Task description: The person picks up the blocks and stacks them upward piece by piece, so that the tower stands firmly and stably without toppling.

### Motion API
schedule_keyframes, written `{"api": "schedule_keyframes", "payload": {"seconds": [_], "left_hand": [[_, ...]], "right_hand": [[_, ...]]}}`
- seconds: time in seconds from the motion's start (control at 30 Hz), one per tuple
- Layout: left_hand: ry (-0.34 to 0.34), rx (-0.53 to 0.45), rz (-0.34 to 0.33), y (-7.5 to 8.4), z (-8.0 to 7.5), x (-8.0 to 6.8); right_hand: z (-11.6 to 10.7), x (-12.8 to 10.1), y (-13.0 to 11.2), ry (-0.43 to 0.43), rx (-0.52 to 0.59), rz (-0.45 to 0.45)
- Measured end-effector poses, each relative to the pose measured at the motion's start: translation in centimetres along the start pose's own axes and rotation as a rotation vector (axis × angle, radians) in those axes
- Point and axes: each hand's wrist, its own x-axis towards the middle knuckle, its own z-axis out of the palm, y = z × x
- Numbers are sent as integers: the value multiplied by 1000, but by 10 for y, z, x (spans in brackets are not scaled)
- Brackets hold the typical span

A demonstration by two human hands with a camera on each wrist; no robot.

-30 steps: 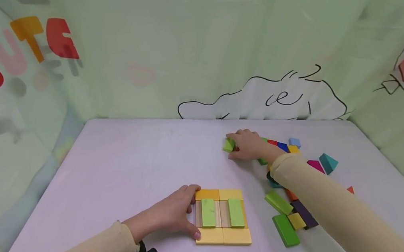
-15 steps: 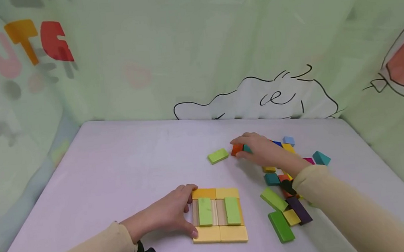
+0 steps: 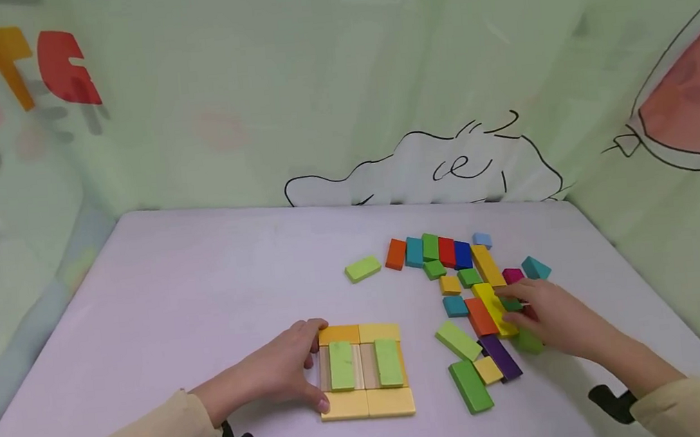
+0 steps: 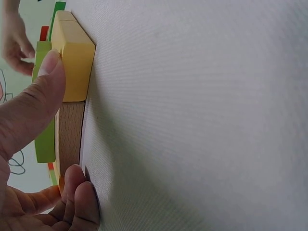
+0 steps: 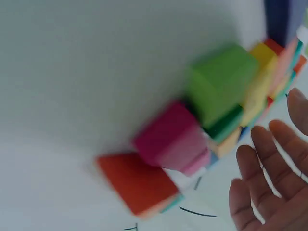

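L hand (image 3: 283, 377) grips the block frame (image 3: 363, 373) w/ thumb and fingers on its left edge; frame lies flat near table (image 3: 206, 293) front edge, its two green bars running front-to-back. R hand (image 3: 555, 322) is relaxed, fingers straight, fingertips on the yellow bar (image 3: 494, 308) in the pile at right; its long axis runs away from the person, slightly tilted. Bare table left and centre.

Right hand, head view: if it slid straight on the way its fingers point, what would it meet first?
Probably the long yellow block: the right hand points left with its fingers at that block's edge, though whether they touch is unclear.
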Motion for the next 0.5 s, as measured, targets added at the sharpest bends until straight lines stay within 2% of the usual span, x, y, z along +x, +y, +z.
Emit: {"api": "schedule_keyframes", "payload": {"seconds": [0.23,0.4,0.5], "left_hand": [[0,-9,9,-1,-1,-2],[-1,-4,13,-1,-1,-2],[-3,-5,15,-1,-1,-2]], "right_hand": [[19,-7,-4,19,-151,86],[22,-6,-11,50,-175,55],[22,-6,-11,55,-193,78]]}}
